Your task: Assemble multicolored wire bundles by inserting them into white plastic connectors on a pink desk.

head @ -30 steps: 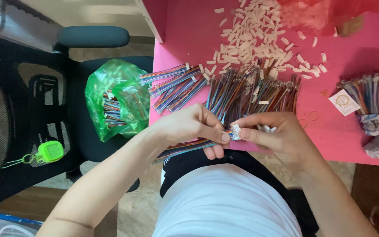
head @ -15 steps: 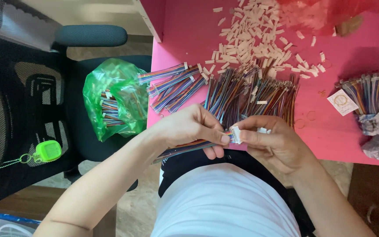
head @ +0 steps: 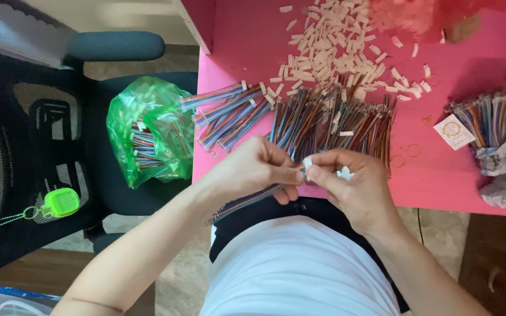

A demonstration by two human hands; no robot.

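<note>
My left hand [head: 259,169] pinches a flat multicoloured ribbon cable [head: 247,202] that trails down and left over the table edge. My right hand [head: 352,184] holds a small white plastic connector [head: 307,162] at the cable's end, with more white connectors [head: 344,173] tucked in its palm. Both hands meet at the front edge of the pink table [head: 440,181]. Just beyond them lies a spread of loose coloured wire cables [head: 335,120], and a pile of white connectors [head: 335,47] sits farther back.
A green plastic bag [head: 147,131] with finished cables rests on a black office chair [head: 60,117] at the left. Bundled cables [head: 490,120] lie at the table's right, by crumpled wrapping [head: 505,175]. A green key fob [head: 60,203] hangs on the chair.
The hands have stayed together at the table's edge; the right hand has shifted slightly as the connector sits against the cable end.
</note>
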